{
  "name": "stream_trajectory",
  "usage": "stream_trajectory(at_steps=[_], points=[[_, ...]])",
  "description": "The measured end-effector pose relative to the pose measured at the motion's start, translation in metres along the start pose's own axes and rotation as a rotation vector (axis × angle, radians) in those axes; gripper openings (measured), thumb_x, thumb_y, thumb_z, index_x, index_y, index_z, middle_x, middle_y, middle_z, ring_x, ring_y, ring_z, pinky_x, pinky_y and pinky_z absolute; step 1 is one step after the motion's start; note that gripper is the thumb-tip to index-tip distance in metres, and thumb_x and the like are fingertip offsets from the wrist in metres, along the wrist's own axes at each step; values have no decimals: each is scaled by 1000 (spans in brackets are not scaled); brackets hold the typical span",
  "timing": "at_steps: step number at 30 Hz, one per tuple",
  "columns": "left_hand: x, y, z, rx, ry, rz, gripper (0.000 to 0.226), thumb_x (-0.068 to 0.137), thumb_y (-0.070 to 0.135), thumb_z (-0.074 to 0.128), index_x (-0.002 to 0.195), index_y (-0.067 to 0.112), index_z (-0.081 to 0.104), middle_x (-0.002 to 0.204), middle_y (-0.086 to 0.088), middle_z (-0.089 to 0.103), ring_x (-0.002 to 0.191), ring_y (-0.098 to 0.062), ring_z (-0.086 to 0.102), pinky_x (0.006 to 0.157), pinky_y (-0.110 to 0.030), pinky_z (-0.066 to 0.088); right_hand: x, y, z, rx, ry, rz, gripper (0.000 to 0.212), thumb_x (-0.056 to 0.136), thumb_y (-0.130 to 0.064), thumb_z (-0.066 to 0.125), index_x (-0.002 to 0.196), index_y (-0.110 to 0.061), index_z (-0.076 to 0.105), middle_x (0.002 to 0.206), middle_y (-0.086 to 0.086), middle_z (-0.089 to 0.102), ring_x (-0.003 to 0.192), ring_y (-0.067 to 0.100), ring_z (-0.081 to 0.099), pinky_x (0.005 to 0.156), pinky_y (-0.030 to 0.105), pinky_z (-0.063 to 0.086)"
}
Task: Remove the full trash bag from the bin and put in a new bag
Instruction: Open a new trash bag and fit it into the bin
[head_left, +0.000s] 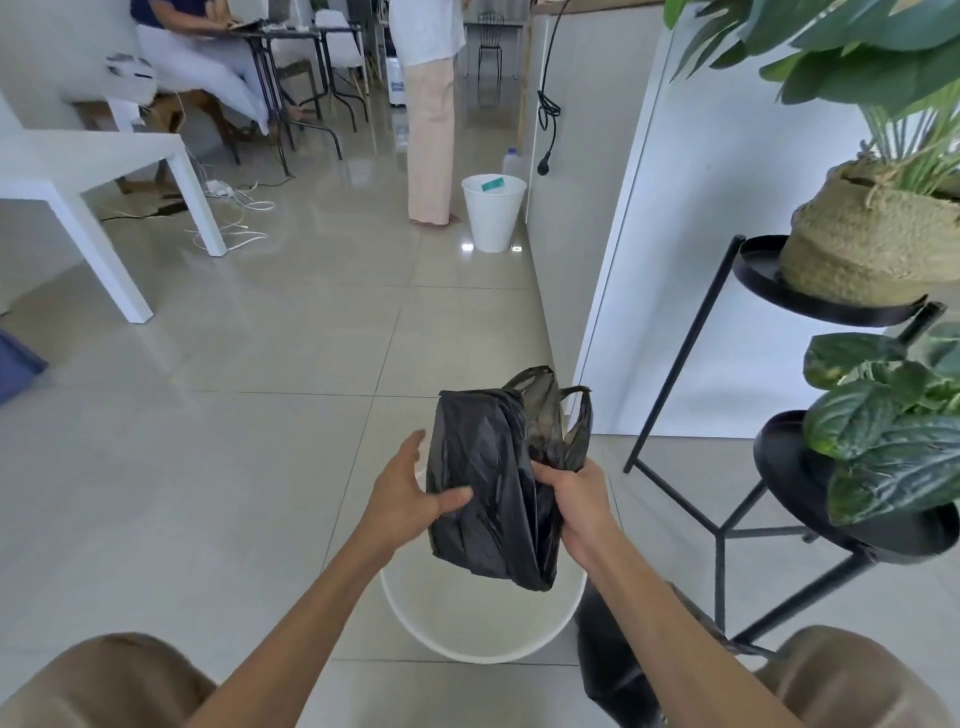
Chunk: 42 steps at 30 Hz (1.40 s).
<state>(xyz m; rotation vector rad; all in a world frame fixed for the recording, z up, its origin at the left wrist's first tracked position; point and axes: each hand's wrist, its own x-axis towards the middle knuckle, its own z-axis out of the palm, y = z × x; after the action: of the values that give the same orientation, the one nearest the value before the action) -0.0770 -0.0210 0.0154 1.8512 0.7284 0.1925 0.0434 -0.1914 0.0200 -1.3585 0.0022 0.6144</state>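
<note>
I hold a crumpled black plastic bag (493, 483) above a white bin (483, 631) that stands on the floor between my knees. My left hand (410, 493) grips the bag's left side, thumb on the front and fingers behind. My right hand (576, 501) clutches the gathered right side below its two loop handles, which point away from me. Another black bag (613, 670) sits on the floor to the right of the bin, partly behind my right forearm. The bin's inside looks bare white where it shows.
A second white bin (493, 210) stands farther off by the white wall (701, 234), next to a standing person (431, 114). A black plant stand (727, 530) with potted plants is close on my right. A white table (104, 171) and loose cables are at the left.
</note>
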Motion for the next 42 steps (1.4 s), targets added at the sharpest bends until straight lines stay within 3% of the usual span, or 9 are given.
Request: stream_trajectory(at_steps=[4,7,10,15,25,29,35,38,42], points=[[-6,24,1,-46,223,68,78,89,60,58,155,34,25,136,1,54,112,-13,59,95,-34,46,2,6,-3,-116,49,-97,28,82,4,73,107,-8,74,95,7,79,90,25,76,85,41,60],[-5,37,2,-169,113,-10,67,90,72,42,149,41,32,112,0,69,86,-15,71,83,-37,57,-1,11,-1,-198,45,-140,29,82,3,73,106,-13,74,92,1,79,86,20,75,76,31,60],[-3,38,6,-140,69,-24,45,88,68,52,123,40,54,92,0,74,75,-16,74,71,-37,62,1,15,1,-196,49,-149,31,82,2,74,109,-13,74,95,2,79,89,23,75,81,37,60],[3,-10,15,172,176,-20,11,86,37,69,82,26,69,79,3,72,76,-21,70,75,-42,61,7,5,-10,-9,144,-127,31,79,7,73,107,-8,73,93,7,79,89,28,75,84,40,59],[5,-53,64,980,-308,-34,31,91,40,59,99,11,67,94,-7,67,93,-31,69,72,-34,51,13,-14,1,122,82,-177,35,77,11,72,110,0,71,101,14,78,96,34,74,90,44,58],[11,-26,53,610,-169,12,50,89,52,64,126,18,66,116,0,69,107,-20,66,94,-30,49,7,-9,3,84,63,-190,34,78,11,72,108,-5,72,100,10,79,96,29,75,94,48,56],[-6,33,38,-165,-57,116,43,85,61,63,116,32,70,104,14,75,99,-2,69,93,-34,57,-7,1,11,195,-199,-86,29,93,-5,63,121,0,67,117,20,72,112,33,69,100,43,52],[-10,37,38,-276,-49,152,20,93,37,67,112,34,73,102,15,77,96,-4,72,88,-32,59,-9,3,14,276,-273,-26,30,99,-8,52,125,1,64,122,21,70,117,32,66,92,38,55],[-4,20,37,-288,21,145,26,92,6,63,113,17,74,100,1,79,95,-18,74,91,-43,59,-7,4,13,277,-299,29,32,103,-13,45,124,4,63,124,21,69,118,34,65,94,41,54]])
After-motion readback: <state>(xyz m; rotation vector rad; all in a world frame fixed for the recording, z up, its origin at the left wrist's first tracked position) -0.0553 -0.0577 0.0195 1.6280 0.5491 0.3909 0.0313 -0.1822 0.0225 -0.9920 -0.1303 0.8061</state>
